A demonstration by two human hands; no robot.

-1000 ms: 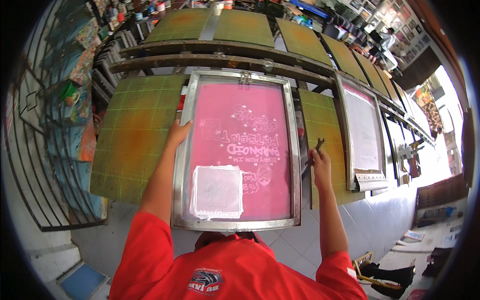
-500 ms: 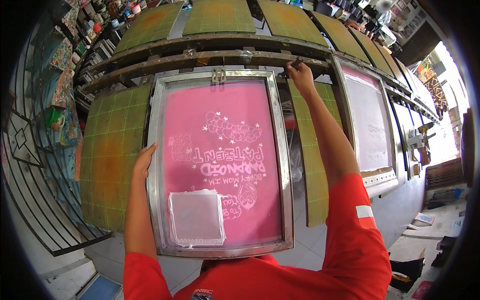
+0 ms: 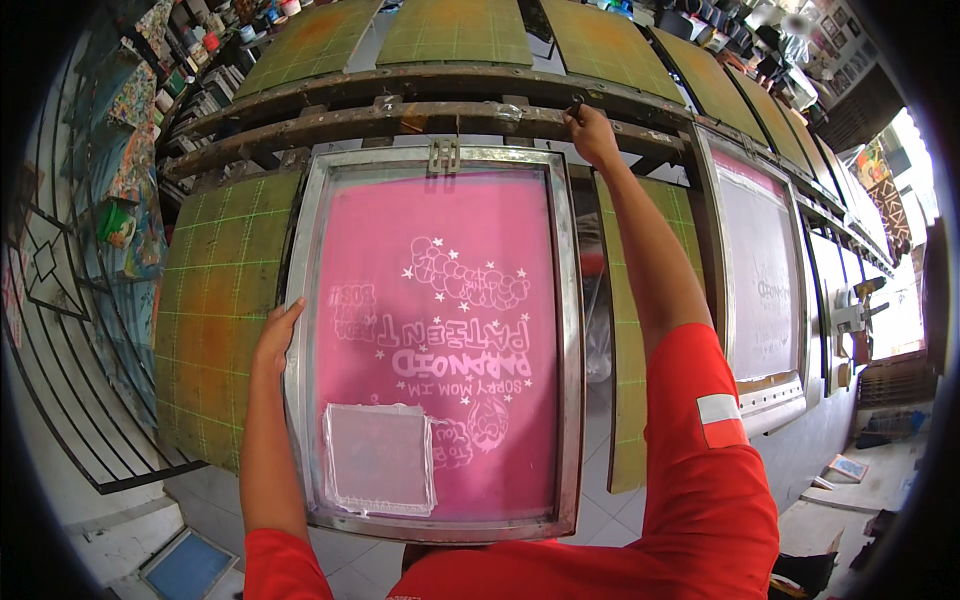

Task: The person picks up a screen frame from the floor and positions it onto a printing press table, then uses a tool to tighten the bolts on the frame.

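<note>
In front of me is a screen-printing screen [image 3: 445, 330] in a grey metal frame, with pink mesh and pale lettering and stars. A pale square patch [image 3: 378, 460] lies at its lower left. My left hand [image 3: 276, 335] grips the frame's left side, thumb up along the outer edge. A small metal hinge clamp [image 3: 444, 158] sits at the top middle of the frame. Beyond the frame's upper right corner, my right hand [image 3: 592, 135] is closed by the long dark rail [image 3: 350, 130]. A small dark thing shows at its fingertips, too small to name.
Green gridded boards [image 3: 225, 310] flank the screen, with more [image 3: 455, 35] behind the rail. To the right stands a second framed screen [image 3: 755, 270] with greyish mesh. A curved black metal grille [image 3: 80, 380] is at the far left. Shelves with jars [image 3: 210, 42] fill the back left.
The screen appears slightly lower and tilted a little differently as my view shifts. My right hand has moved slightly left along the rail, still closed. My left hand keeps its hold on the frame.
</note>
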